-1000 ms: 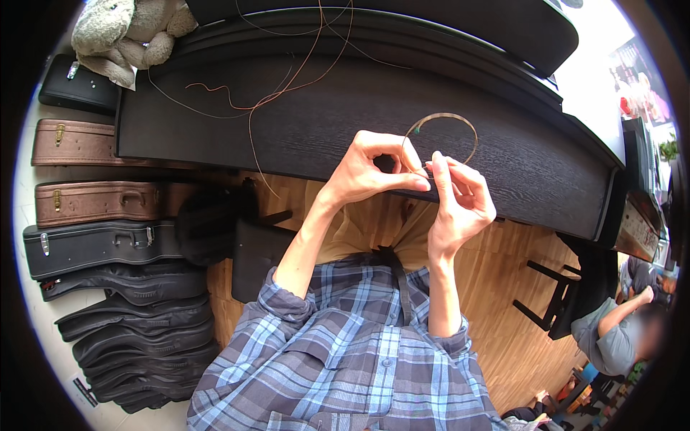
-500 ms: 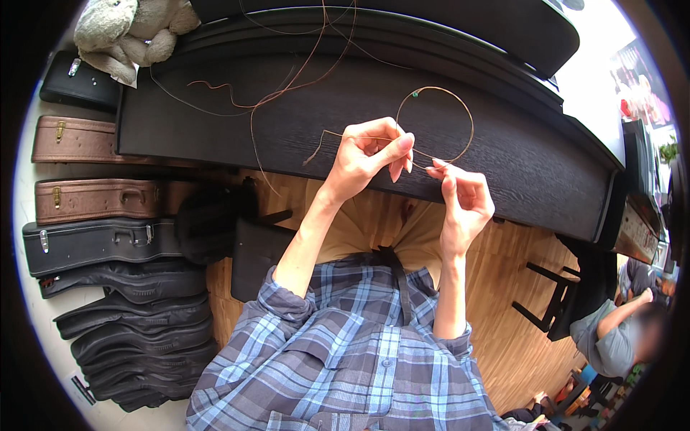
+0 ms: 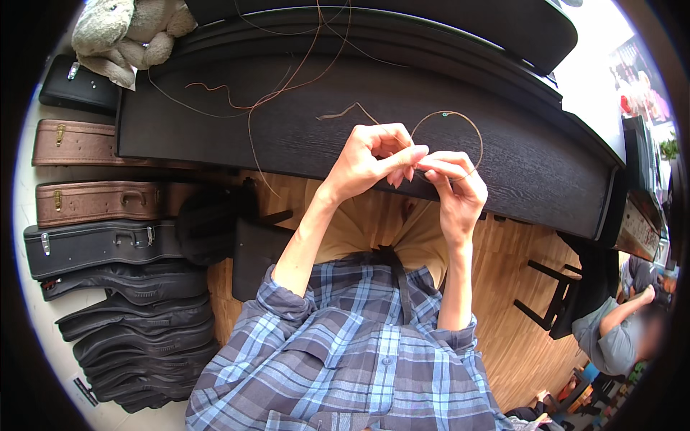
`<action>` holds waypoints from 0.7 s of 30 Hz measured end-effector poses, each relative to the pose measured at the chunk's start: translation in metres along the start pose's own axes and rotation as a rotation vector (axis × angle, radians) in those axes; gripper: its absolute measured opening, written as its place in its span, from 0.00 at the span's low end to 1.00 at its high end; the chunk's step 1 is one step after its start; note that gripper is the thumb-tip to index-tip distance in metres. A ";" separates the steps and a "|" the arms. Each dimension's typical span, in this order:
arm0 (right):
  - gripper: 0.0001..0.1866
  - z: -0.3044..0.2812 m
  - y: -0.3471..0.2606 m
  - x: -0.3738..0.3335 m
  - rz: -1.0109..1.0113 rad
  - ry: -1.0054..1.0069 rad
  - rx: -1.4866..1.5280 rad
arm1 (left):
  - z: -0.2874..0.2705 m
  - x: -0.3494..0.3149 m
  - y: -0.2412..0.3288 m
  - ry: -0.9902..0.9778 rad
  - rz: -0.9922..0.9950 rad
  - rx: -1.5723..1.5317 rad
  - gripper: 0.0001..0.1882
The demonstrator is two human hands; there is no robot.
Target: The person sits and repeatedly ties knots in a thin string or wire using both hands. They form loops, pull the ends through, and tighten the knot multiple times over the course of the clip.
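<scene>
A bronze-coloured guitar string (image 3: 481, 138) is bent into a loop, with a small green ball end (image 3: 445, 113) at the top of it. My left hand (image 3: 368, 161) pinches the string between thumb and fingers, and its kinked tail sticks out beyond that hand to the left. Close against it, my right hand (image 3: 462, 188) is closed on the same string at the lower side of the loop. Both hands are held above the front edge of the black piano lid (image 3: 532, 165). The exact crossing of the string between the fingertips is hidden.
Several loose strings (image 3: 251, 108) lie tangled on the lid at the left. A grey plush toy (image 3: 136, 36) sits at its far left corner. Brown and black instrument cases (image 3: 100, 201) line the left side. A black stool (image 3: 262, 258) stands below; another person (image 3: 607, 337) is at the right.
My right hand has moved left and up, now meeting my left hand. The loop has shrunk and shifted right, its ball end turning along the top. The string's tail has swung up.
</scene>
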State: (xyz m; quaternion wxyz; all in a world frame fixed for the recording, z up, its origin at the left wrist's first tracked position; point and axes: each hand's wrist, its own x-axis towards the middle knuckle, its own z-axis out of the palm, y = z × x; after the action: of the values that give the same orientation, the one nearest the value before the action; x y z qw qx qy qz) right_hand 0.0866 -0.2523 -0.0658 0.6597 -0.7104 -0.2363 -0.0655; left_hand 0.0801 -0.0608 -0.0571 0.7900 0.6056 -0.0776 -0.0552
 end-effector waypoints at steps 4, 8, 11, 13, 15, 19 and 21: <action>0.05 0.002 0.008 -0.003 0.056 0.092 0.206 | 0.001 0.000 -0.004 0.042 0.053 -0.016 0.08; 0.02 -0.005 0.000 -0.008 0.155 0.027 0.138 | 0.000 0.001 -0.007 0.099 0.149 -0.122 0.08; 0.02 -0.012 -0.008 -0.012 0.201 -0.028 0.101 | 0.000 0.002 -0.009 0.135 0.214 -0.165 0.07; 0.01 -0.014 -0.010 -0.013 0.212 -0.068 0.104 | -0.001 0.002 -0.010 0.146 0.226 -0.171 0.07; 0.02 -0.016 -0.011 -0.014 0.261 -0.144 0.253 | -0.002 0.002 -0.011 0.141 0.223 -0.165 0.07; 0.04 -0.018 -0.014 -0.017 0.366 -0.149 0.415 | -0.003 0.002 -0.012 0.130 0.222 -0.180 0.07; 0.04 -0.020 -0.016 -0.016 0.383 -0.124 0.376 | -0.004 0.002 -0.012 0.133 0.236 -0.184 0.07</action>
State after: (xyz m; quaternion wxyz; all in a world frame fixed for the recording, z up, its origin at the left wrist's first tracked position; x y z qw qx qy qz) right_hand 0.0701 -0.2759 -0.0558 0.7646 -0.6099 -0.1455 0.1488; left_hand 0.0831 -0.0602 -0.0694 0.8465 0.5199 -0.0905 0.0713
